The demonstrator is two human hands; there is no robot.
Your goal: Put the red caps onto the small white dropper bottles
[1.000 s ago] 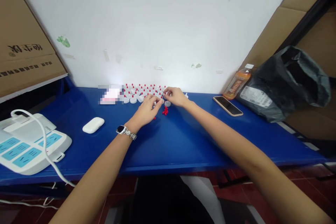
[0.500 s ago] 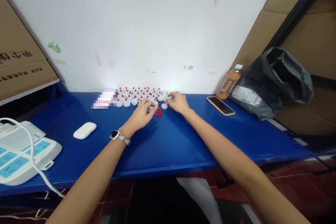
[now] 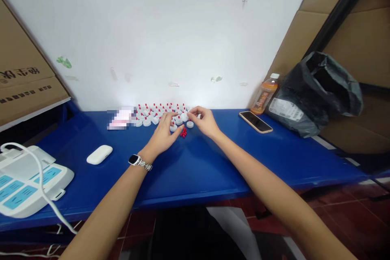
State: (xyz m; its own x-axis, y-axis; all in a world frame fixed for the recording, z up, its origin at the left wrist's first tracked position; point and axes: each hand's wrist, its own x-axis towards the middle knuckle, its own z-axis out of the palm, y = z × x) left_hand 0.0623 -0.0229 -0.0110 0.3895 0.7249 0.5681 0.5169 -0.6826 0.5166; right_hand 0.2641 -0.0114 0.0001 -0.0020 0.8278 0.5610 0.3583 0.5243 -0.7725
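Several small round white caps with red tips (image 3: 146, 122) stand in a cluster on the blue table by the wall. My left hand (image 3: 164, 132) is open over the cluster's near edge, thumb apart from the curved fingers. Its thumb tip is beside a small heap of loose red tips (image 3: 183, 133). My right hand (image 3: 207, 122) pinches a white cap (image 3: 185, 116) between thumb and fingertips, just right of the left hand. Below those fingertips sits one red-tipped cap (image 3: 189, 124). Part of the cluster is hidden behind both hands.
To the left lie a white earphone case (image 3: 99, 154), a white power strip (image 3: 27, 187) with a cable, and a blurred pink-and-white item (image 3: 122, 118). A phone (image 3: 256, 122), an orange drink bottle (image 3: 264, 95) and a dark plastic bag (image 3: 307, 97) are at the right.
My right hand has moved slightly left, bringing a white cap toward the left hand. My left hand's fingers have spread wider from the thumb. The view has shifted a little.
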